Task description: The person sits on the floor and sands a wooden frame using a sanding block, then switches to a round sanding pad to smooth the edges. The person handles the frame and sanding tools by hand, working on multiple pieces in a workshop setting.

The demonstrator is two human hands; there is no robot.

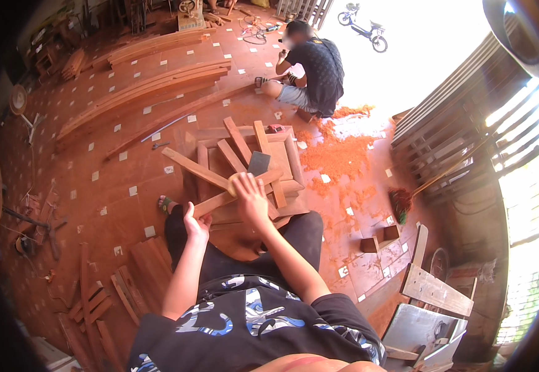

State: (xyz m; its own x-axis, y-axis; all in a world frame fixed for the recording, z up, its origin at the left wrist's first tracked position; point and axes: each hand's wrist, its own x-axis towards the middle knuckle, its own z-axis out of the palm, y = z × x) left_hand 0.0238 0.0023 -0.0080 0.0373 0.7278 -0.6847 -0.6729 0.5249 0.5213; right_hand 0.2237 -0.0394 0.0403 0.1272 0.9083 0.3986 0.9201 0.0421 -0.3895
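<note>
A wooden slat [217, 201] lies slantwise over the near side of a low wooden framed table [292, 162]. My left hand [197, 224] is closed around its near left end. On top of the slat, my right hand [249, 197] presses a tan piece [232, 185] that looks like sandpaper, mostly hidden under the fingers. Another slat [194, 167] juts off the table to the left. More slats [237, 140] rest across the tabletop, and a dark grey square sheet [259, 163] sits among them. At the table's far edge is a small red object [276, 129].
Beyond the table a person [318, 71] sits low, beside orange wood shavings [344, 152]. Long boards [145, 96] lie on the tiled floor at far left, and cut planks [148, 266] at near left. A broom [401, 203] and wooden blocks [381, 239] are to the right.
</note>
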